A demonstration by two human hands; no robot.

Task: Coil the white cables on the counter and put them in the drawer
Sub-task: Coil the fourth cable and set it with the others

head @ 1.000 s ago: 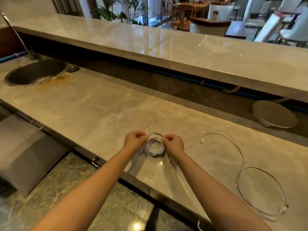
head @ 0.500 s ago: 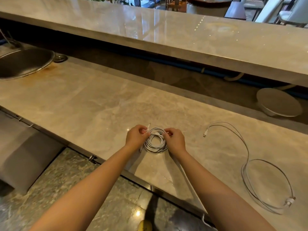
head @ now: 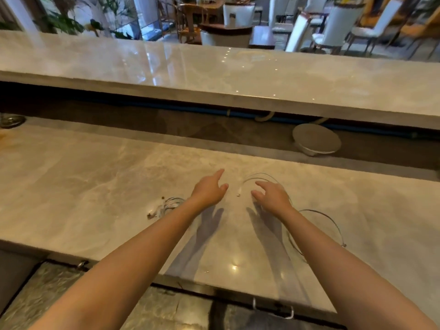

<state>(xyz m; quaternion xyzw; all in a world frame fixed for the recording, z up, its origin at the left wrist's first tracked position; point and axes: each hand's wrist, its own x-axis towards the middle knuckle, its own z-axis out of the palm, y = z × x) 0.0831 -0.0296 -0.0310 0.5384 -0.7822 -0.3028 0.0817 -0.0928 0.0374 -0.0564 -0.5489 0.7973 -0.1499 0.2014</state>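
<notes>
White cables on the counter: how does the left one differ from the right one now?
The coiled cable is wound into a small tight bundle; the loose cable sprawls in wide open loops. The coiled cable lies beside the left forearm, untouched; the left hand and right hand, both open, flank the loose cable's plug end. Both are thin, white, on the counter.

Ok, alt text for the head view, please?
The left hand and right hand, both open, reach over a marble counter toward the plug end of a loose white cable. A coiled white cable lies beside the left forearm.
</notes>
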